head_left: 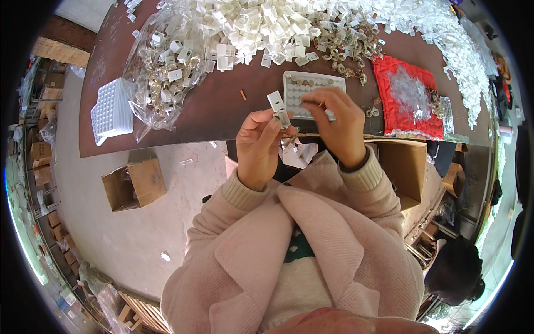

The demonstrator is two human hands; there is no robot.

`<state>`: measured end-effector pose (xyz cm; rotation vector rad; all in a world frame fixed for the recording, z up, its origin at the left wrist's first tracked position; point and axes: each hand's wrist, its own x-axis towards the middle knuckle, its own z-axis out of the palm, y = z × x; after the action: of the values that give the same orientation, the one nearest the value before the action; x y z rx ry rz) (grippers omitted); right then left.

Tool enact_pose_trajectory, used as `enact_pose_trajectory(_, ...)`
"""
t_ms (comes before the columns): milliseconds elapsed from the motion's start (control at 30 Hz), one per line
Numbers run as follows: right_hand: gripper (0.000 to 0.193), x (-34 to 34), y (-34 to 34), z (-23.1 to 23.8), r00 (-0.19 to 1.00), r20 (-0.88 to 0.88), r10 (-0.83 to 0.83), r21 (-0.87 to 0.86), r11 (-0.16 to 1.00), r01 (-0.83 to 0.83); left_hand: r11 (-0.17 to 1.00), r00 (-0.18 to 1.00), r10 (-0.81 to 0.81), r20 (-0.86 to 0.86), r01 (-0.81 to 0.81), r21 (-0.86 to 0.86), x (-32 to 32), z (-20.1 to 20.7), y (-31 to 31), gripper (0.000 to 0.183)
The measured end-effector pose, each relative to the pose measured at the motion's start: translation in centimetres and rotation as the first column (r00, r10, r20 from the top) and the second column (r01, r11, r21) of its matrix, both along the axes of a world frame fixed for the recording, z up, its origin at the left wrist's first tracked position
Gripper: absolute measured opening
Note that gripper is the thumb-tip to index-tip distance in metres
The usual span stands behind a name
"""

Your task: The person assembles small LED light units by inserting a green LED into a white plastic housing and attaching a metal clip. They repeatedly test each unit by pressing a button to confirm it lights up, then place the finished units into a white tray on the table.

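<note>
White case (277, 104) between left fingers (257, 118); seemingly pinched

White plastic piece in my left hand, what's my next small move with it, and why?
Perhaps bring the right hand across to the white plastic piece: the left hand holds it raised, and the right is close by, over the tray, though whether it pinches anything is unclear.

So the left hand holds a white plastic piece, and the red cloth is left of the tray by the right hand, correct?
No, the red cloth lies right of that tray, as the head view shows. The left hand does hold a white plastic piece.
</note>
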<state>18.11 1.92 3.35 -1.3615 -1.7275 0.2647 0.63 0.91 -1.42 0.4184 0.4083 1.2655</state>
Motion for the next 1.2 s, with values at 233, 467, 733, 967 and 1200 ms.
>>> enact_pose_trajectory(233, 0.026, -2.3, -2.8, 1.4, 0.992, -0.020, 0.124, 0.070, 0.990, -0.122, 0.994, 0.996, 0.028, -0.088, -0.018, 0.109, 0.6, 0.1, -0.4, 0.016)
enact_pose_trajectory(467, 0.023, -1.9, -3.1, 1.6, 0.983, -0.179, 0.033, 0.013, 0.999, -0.031, 0.993, 0.992, -0.116, 0.040, 0.117, -0.030, -0.1, 0.4, -0.8, 0.016)
enact_pose_trajectory(733, 0.019, -2.5, -3.0, 1.0, 0.987, -0.161, 0.013, 0.083, 0.997, 0.001, 0.981, 0.979, -0.192, 0.072, 0.193, -0.009, 0.1, 0.9, -1.2, 0.015)
enact_pose_trajectory(967, 0.023, -2.8, -2.4, -0.4, 0.976, -0.217, -0.002, 0.141, 0.989, 0.033, 0.972, 0.971, -0.219, 0.092, 0.225, -0.061, 0.0, 0.9, -1.0, 0.013)
enact_pose_trajectory(1200, 0.026, -2.5, -2.1, -1.5, 0.981, -0.183, 0.057, 0.101, 0.994, -0.039, 0.971, 0.974, -0.203, 0.100, 0.214, -0.110, -0.1, 0.5, -0.7, 0.012)
